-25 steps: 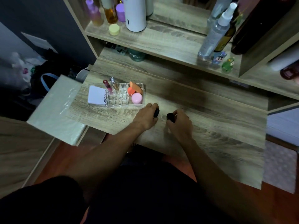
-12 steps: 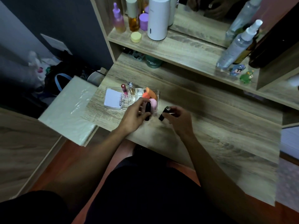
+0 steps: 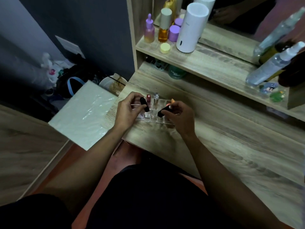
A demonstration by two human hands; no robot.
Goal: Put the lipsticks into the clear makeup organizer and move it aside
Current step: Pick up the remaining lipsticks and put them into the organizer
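The clear makeup organizer [image 3: 154, 119] stands on the wooden desk near its left edge, partly hidden by both hands. My left hand [image 3: 127, 111] grips a black lipstick [image 3: 144, 104], held nearly upright over the organizer's left slots. A second black lipstick [image 3: 162, 111] is tilted above the middle slots, pinched in my right hand [image 3: 179, 115]. In the back row stand a red-capped lipstick [image 3: 148, 98] and a clear-capped tube [image 3: 156, 97]. An orange sponge [image 3: 172, 101] peeks out behind my right fingers.
The desk [image 3: 231, 142] stretches to the right. A shelf [image 3: 206, 62] behind holds bottles, a white cylinder [image 3: 190, 28], a spray bottle [image 3: 270, 65] and small figurines. A white plastic-wrapped board [image 3: 84, 114] abuts the desk's left edge. A dark green jar [image 3: 176, 72] sits under the shelf.
Both hands lifted the black lipsticks off the desk and carried them left and back to above the organizer. The camera view also shifted closer.
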